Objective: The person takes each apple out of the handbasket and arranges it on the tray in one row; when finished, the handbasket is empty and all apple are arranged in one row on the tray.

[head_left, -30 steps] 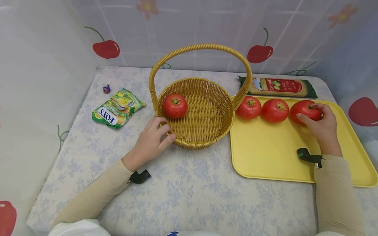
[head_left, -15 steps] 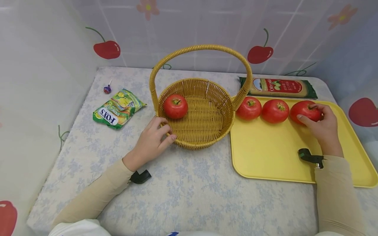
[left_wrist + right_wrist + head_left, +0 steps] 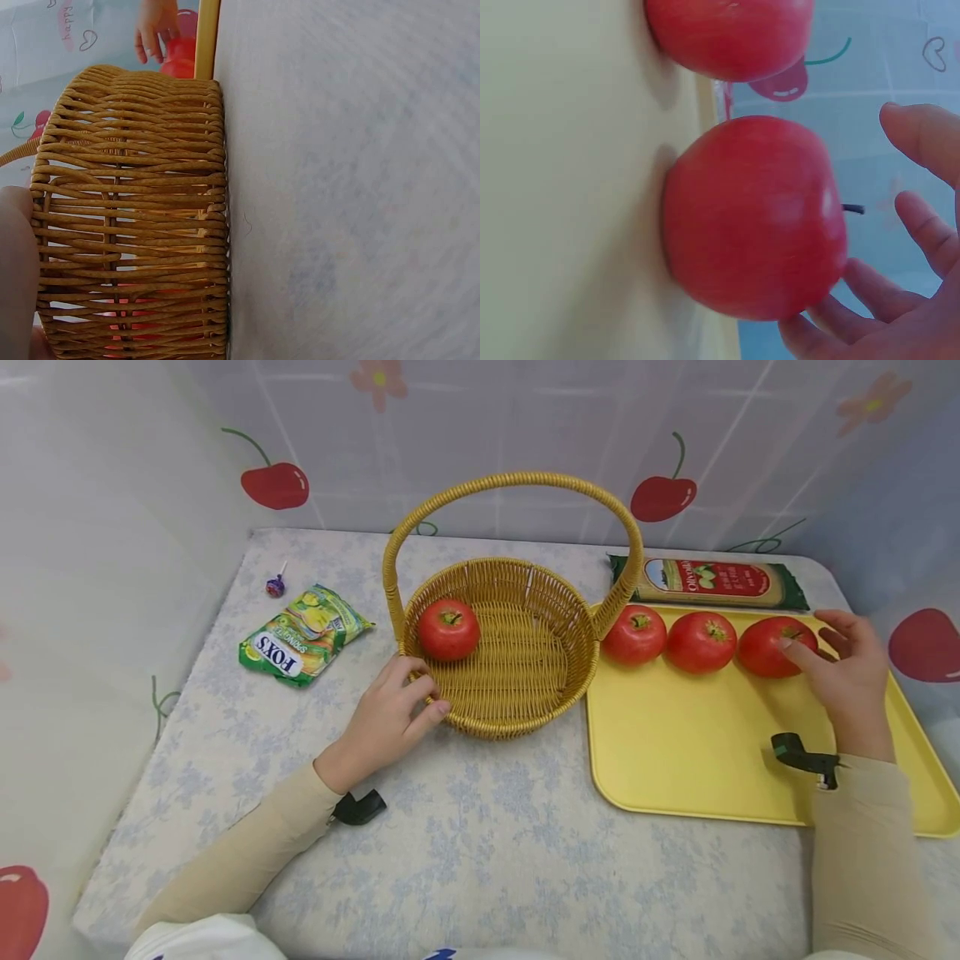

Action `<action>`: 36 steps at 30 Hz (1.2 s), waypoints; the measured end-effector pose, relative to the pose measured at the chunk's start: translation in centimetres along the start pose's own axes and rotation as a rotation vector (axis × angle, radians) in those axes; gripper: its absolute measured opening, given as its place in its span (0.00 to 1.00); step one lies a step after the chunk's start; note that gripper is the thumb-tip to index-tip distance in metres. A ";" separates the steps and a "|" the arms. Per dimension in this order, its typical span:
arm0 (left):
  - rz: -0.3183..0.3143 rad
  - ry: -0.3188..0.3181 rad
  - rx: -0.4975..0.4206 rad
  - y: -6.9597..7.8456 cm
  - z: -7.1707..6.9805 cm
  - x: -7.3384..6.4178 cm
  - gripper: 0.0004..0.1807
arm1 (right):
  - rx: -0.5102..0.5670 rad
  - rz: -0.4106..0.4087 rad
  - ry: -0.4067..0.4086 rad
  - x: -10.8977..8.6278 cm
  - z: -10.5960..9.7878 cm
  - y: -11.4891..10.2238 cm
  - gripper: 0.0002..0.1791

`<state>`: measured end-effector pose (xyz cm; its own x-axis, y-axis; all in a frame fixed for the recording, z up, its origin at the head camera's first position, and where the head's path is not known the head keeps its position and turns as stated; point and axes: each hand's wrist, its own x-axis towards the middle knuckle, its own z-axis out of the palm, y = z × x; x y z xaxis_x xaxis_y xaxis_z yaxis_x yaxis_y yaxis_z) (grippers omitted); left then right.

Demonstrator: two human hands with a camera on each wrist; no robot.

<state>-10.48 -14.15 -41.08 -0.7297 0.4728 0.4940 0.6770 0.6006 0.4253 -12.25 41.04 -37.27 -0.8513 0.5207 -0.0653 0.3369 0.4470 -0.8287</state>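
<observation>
My left hand grips the near-left rim of a yellow wicker basket, its fingers curled over the edge. A red apple sits inside the basket at the left. On the yellow tray at right, three red apples stand in a row: a left one, a middle one and a right one. My right hand is spread beside the right apple, holding nothing. In the right wrist view, its lower fingers lie at the side of that apple, thumb apart from it.
Behind the tray lies a spaghetti packet. A green Fox's candy bag and a purple lollipop lie left of the basket. The basket's tall handle arches above it. A patterned cloth covers the table.
My right hand has loosened from the right apple and moved slightly right, its fingers spreading. That apple stays on the tray. My left hand remains on the basket rim.
</observation>
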 end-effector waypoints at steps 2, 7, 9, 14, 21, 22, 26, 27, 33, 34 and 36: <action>-0.001 -0.003 -0.001 0.0 0.0 0.0 0.36 | 0.002 -0.005 0.026 -0.2 -0.1 -0.5 0.28; -0.003 -0.007 -0.001 0.0 0.0 0.0 0.35 | -0.010 -0.033 0.098 -1.2 -0.2 -2.1 0.26; -0.004 -0.007 -0.002 0.0 0.0 0.0 0.35 | -0.013 -0.082 0.095 -1.9 -0.1 -3.0 0.26; -0.008 -0.007 -0.004 0.0 0.0 0.0 0.35 | 0.024 -0.326 -0.050 -3.7 0.5 -5.6 0.26; -0.008 -0.007 0.003 -0.1 0.0 0.0 0.36 | -0.036 -0.577 -0.247 -6.2 2.4 -10.1 0.23; -0.005 -0.006 0.003 -0.1 0.0 0.0 0.35 | -0.049 -0.615 -0.264 -6.4 2.7 -10.7 0.22; 0.004 -0.004 0.003 -0.1 0.1 0.0 0.35 | -0.123 -0.756 -0.314 -7.7 3.8 -12.5 0.20; 0.005 -0.005 0.003 -0.1 0.1 0.0 0.35 | -0.145 -0.790 -0.322 -8.1 4.1 -12.9 0.20; 0.008 0.003 0.010 -0.1 0.0 -0.1 0.35 | -0.178 -0.985 -0.436 -9.7 6.7 -15.6 0.22; 0.008 0.003 0.011 -0.1 0.0 -0.1 0.35 | -0.182 -1.017 -0.463 -9.8 7.3 -16.0 0.22; 0.007 0.002 0.012 -0.1 0.1 -0.1 0.35 | -0.197 -1.090 -0.512 -10.1 8.6 -16.9 0.22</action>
<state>-10.51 -14.20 -41.20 -0.7249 0.4755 0.4984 0.6807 0.6051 0.4128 -12.79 22.01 -27.39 -0.7709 -0.5231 0.3633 -0.6357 0.5961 -0.4906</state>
